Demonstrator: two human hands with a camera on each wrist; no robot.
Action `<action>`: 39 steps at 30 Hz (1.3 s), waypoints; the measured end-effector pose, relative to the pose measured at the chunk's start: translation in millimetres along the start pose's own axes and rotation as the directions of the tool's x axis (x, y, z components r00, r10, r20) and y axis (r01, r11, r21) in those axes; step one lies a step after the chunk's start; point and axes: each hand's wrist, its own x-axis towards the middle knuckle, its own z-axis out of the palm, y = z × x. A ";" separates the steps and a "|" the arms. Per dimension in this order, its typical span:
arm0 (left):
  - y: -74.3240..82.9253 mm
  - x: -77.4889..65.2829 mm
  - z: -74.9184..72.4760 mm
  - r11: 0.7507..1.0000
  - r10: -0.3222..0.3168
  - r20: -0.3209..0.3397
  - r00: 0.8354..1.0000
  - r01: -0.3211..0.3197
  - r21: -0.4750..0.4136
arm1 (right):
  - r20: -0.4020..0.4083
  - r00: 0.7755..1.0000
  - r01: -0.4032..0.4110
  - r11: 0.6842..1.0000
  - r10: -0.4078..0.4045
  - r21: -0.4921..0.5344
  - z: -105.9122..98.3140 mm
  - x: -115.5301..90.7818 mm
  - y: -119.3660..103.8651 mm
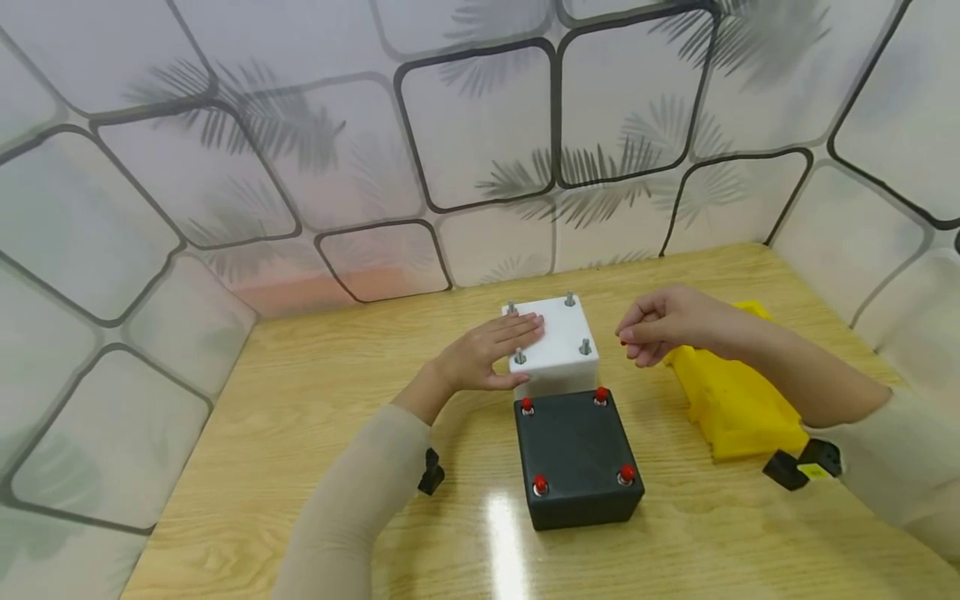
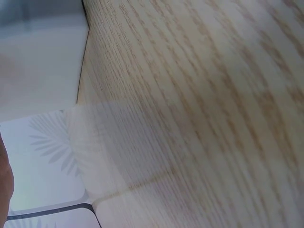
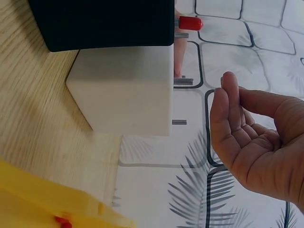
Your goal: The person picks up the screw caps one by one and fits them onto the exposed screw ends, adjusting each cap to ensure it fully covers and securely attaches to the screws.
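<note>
A white box with an upright metal bolt at each corner stands on the table. My left hand rests on it, fingers lying straight across the top and thumb at the front side. Nearer to me sits a black box, its corner bolts covered by red caps. To the right of the white box my right hand is raised, thumb and fingertips pinching a small red cap, mostly hidden by the fingers. The bolts on the white box appear bare in the right wrist view.
A yellow bin lies under my right forearm, with small red pieces inside it in the right wrist view. Patterned cloth walls enclose the wooden table at the back and sides.
</note>
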 end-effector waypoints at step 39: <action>4.4 1.1 -2.2 1.000 -0.030 0.029 0.999 0.030 -0.009 | 0.219 0.976 0.013 0.998 0.001 -0.062 13.1 45.0 -43.1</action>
